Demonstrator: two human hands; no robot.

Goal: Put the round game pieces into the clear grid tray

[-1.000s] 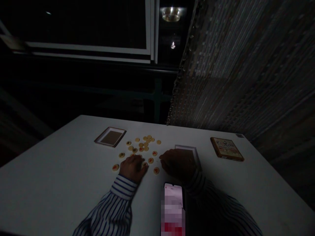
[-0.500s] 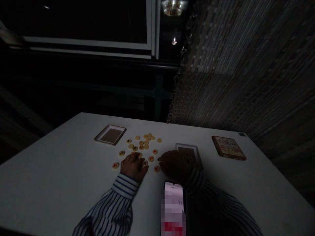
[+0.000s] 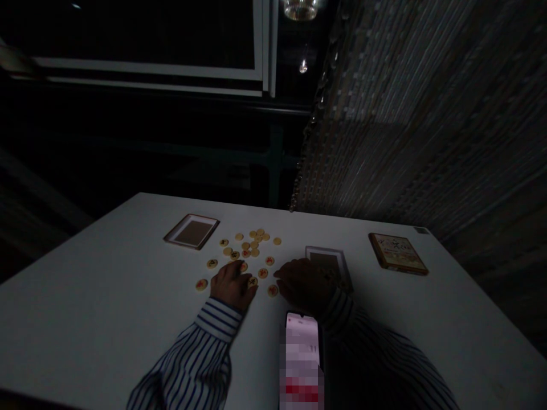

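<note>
Round wooden xiangqi pieces (image 3: 254, 245) with red or black characters lie scattered mid-table, some blank side up. My left hand (image 3: 232, 286) rests among them, fingers curled. Between its thumb and index finger sits a black-marked xiangqi piece (image 3: 252, 282). A red-marked piece (image 3: 243, 266) shows at its fingertips. To the right, my right hand (image 3: 305, 285) is in deep shadow, its fingers bent and drawn together, pointing left. Whatever they hold, if anything, is hidden. Close to those fingertips lie two red-marked pieces, one farther off (image 3: 262, 273) and one nearer me (image 3: 272, 290).
A shallow tray (image 3: 172, 241) lies at the back left of the white table (image 3: 106, 285). Another tray (image 3: 345, 267) is partly behind my right hand. At the right lies a printed box (image 3: 398, 253). A lit phone (image 3: 302, 341) is in front of me. A bead curtain (image 3: 384, 142) hangs behind.
The whole view has shifted very slightly. Both hands and the pieces stay in nearly the same places on the table.
</note>
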